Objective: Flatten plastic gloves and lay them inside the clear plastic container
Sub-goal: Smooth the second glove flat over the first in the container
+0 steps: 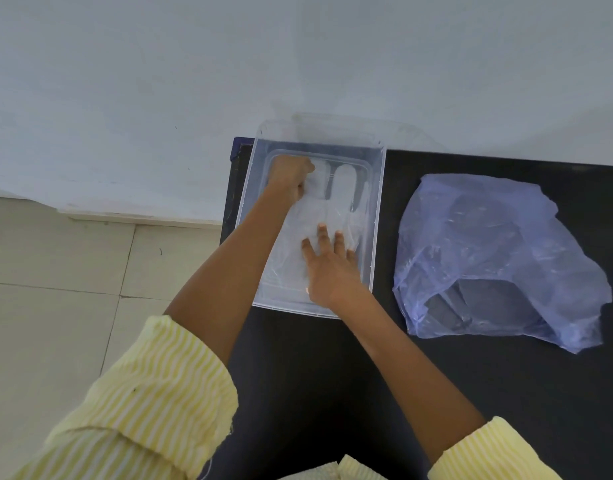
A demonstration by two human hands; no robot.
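Note:
A clear plastic container (377,216) stands at the left end of a black table. A thin see-through plastic glove (343,188) lies flat on its floor, fingers pointing away from me. My left hand (291,176) is inside the container at the far left, fingers curled over the glove's left finger area. My right hand (327,265) rests flat with fingers spread on the glove's palm and cuff part, pressing it down.
A crumpled bluish plastic bag (499,258) lies on the black table (471,393) to the right of the container. The table's left edge runs beside the container, with tiled floor (55,271) beyond. A pale wall (298,57) rises behind.

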